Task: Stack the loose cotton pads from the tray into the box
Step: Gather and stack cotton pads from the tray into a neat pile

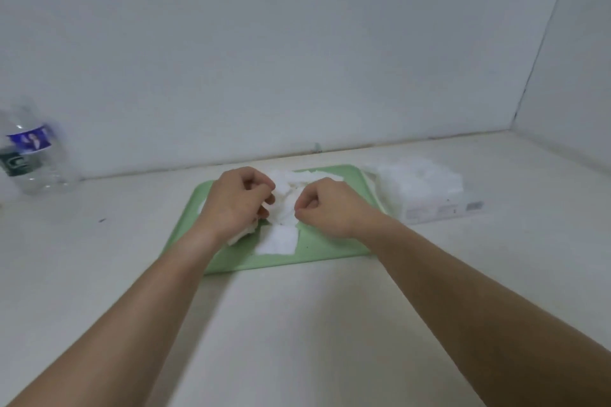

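**On the tray, gathering pads for the box**

Across the pale table [297, 324], nearest us, lies the flat mint-green plastic tray [330, 248], with the square white cotton pads [277, 239] loose on it: one flat at the near side, a jumbled heap further in.

Our left hand [236, 201] has its fingers curled round a small bundle of pads, with white showing under the palm. Our right hand [325, 205] is curled tight, thumb tip against forefinger at a pad's edge. We cannot tell whether a pad is actually caught there.

We judge this the gathering step. We should lift single pads by a corner, lay each squarely on the left-hand bundle and squeeze lightly, since soft cotton creases.

Just beyond the tray's right edge stands the white cardboard box [439, 205], with pads already heaped in it. The bundle should go in flat. Far left stands a clear plastic water bottle [29, 155].
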Action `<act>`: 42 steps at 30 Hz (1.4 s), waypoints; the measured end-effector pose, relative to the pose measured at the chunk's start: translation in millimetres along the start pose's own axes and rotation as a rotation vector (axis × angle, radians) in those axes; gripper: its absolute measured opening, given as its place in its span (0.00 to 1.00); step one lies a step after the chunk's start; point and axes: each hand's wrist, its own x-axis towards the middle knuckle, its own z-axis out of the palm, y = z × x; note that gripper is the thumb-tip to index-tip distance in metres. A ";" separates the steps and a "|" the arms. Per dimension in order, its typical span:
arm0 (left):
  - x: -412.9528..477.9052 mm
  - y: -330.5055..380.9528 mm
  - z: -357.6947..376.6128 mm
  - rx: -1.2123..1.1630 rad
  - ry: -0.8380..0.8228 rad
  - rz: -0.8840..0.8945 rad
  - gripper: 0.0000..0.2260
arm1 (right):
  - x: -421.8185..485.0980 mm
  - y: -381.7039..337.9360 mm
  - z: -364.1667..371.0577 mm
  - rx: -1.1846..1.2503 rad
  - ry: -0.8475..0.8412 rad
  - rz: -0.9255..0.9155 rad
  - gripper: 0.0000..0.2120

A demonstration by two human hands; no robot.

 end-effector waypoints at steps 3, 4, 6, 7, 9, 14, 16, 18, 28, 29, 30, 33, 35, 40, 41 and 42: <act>-0.2 -18.7 -6.0 -0.038 0.059 -0.040 0.05 | 9.7 -6.1 36.9 -0.291 0.013 0.091 0.19; 0.7 -21.8 -6.1 -0.057 0.076 -0.040 0.05 | 11.5 -6.8 43.9 -0.342 0.030 0.116 0.23; 2.3 -24.2 -4.9 -0.103 0.111 -0.036 0.06 | 13.8 -6.8 53.3 -0.386 0.041 0.146 0.26; 3.2 -25.9 -4.7 -0.129 0.134 -0.036 0.06 | 15.7 -6.9 57.7 -0.383 0.037 0.146 0.25; 4.0 -27.0 -2.3 -0.173 0.178 -0.017 0.06 | 15.6 -6.6 59.0 -0.294 0.032 0.129 0.20; -0.6 -34.7 -12.8 -0.076 0.295 0.171 0.06 | 13.1 -3.8 53.9 0.120 0.135 -0.032 0.06; -5.3 -35.8 -21.0 -0.044 0.197 0.244 0.02 | 11.0 -5.5 50.3 0.206 0.176 -0.123 0.08; -9.7 -38.6 -24.7 -0.029 0.011 0.256 0.09 | 9.6 -9.4 46.9 0.260 0.183 -0.187 0.08; -2.9 -50.7 -25.9 -0.261 0.066 0.104 0.05 | 32.5 -12.3 31.2 0.465 0.337 -0.101 0.04; -2.3 -52.2 -26.8 -0.310 0.130 0.079 0.03 | 40.6 -8.5 30.3 0.393 0.376 -0.076 0.05; -1.9 -53.4 -26.6 -0.363 0.183 0.044 0.02 | 47.1 -4.2 29.3 0.330 0.401 -0.049 0.05; 1.1 -59.1 -25.7 -0.427 0.315 -0.047 0.02 | 63.9 1.7 32.1 0.233 0.398 0.004 0.08; 3.6 -62.2 -23.5 -0.429 0.375 -0.075 0.02 | 75.4 0.9 35.4 0.171 0.337 0.040 0.16; 5.0 -64.9 -20.9 -0.430 0.406 -0.089 0.02 | 97.5 -1.7 38.6 0.028 0.216 0.111 0.21; 4.9 -64.9 -20.5 -0.423 0.401 -0.087 0.03 | 98.4 -1.4 39.1 0.047 0.215 0.105 0.17; 4.4 -64.7 -19.8 -0.416 0.396 -0.084 0.03 | 97.5 -1.2 39.2 0.075 0.222 0.097 0.14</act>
